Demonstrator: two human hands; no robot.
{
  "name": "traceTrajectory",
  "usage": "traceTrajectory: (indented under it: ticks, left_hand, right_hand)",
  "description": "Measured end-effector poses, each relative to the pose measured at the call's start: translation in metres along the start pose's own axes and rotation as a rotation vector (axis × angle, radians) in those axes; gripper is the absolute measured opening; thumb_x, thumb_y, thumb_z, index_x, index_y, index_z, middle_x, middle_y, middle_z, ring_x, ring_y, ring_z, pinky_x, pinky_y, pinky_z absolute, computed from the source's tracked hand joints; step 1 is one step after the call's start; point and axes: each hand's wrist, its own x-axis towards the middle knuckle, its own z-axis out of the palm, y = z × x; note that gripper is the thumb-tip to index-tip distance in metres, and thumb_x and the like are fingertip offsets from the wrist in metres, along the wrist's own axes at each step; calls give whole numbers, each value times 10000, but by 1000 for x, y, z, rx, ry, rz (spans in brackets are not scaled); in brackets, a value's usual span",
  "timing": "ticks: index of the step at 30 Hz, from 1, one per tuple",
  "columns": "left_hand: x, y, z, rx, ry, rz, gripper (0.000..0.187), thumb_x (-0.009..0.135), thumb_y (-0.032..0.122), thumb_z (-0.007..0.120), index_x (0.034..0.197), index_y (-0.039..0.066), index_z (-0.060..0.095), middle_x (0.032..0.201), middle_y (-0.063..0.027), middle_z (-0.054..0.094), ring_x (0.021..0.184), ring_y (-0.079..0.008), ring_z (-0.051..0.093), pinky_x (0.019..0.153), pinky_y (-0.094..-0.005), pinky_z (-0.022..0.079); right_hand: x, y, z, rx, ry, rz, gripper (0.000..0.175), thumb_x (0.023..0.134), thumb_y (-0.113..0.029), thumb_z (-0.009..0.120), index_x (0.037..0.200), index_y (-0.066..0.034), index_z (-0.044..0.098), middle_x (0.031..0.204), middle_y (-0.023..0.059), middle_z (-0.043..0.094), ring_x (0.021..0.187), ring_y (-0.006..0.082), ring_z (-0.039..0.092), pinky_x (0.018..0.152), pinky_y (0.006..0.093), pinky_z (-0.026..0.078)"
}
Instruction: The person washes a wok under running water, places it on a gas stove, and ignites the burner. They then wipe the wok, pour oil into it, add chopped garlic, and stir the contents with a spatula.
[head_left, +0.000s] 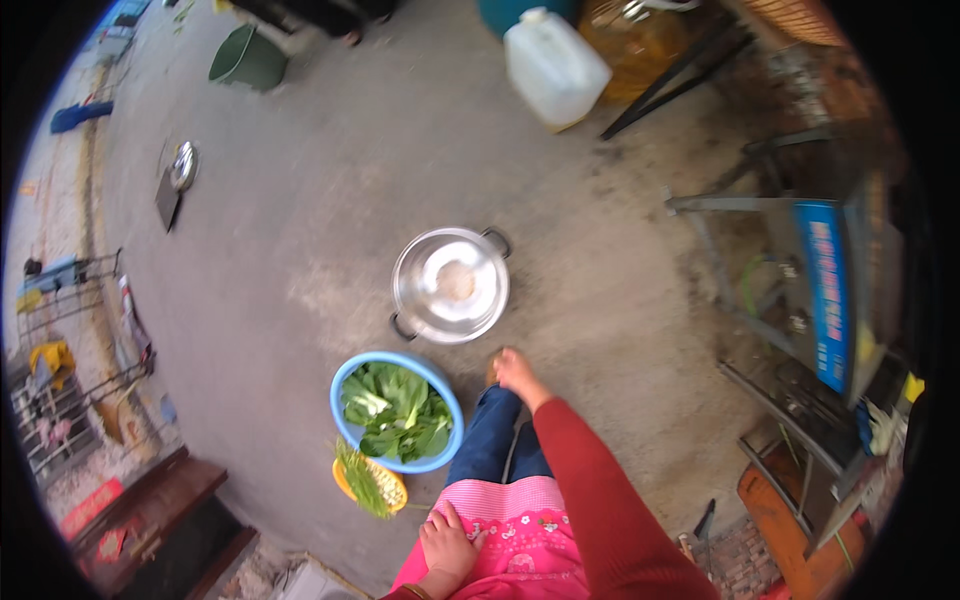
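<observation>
My left hand (451, 541) rests flat on the pink apron (517, 555) at my lap, its fingers apart. My right hand (516, 373) is held out over my knee, its fingers curled; whether anything is inside them cannot be told. Just beyond it, a steel pot (480, 326) with two dark handles stands on the concrete floor, with a little pale stuff at its bottom. To the left of my legs sits a blue basin (446, 454) of leafy greens (397, 409). A yellow bowl (343, 480) with green stalks (364, 480) and pale pieces touches or nearly touches that basin.
A white plastic jug (555, 67) stands at the upper right, near a dark-legged stand. A dark green bucket (249, 60) is at the upper left, close to a person's feet (352, 36). Metal frames (720, 202) and an orange wooden board (787, 525) line the right side.
</observation>
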Motion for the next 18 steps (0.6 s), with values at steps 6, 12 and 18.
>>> traceTrajectory:
  ticks: [6,12,18]
  left_hand:
    - [12,1,-38,-64,-112,79,902,777,633,603,1421,47,366,1203,-229,541,1046,-373,579,889,-447,454]
    - [28,-4,-108,-129,-186,289,699,836,537,576,1337,55,496,1223,-237,591,1124,-375,589,949,-447,467]
    - [33,56,-192,-185,-140,506,573,842,443,598,1232,23,582,1145,-222,638,1112,-342,600,940,-410,472]
  right_hand:
    - [-232,36,-152,-178,307,155,348,845,-293,623,1078,-35,635,759,147,683,655,254,648,659,374,523]
    - [-443,-4,-295,253,718,220,257,863,-86,624,1111,-32,585,786,53,651,646,155,636,533,299,520]
    - [-566,-59,-357,671,1180,-6,209,869,-19,577,1076,-35,601,782,35,631,651,144,627,554,279,510]
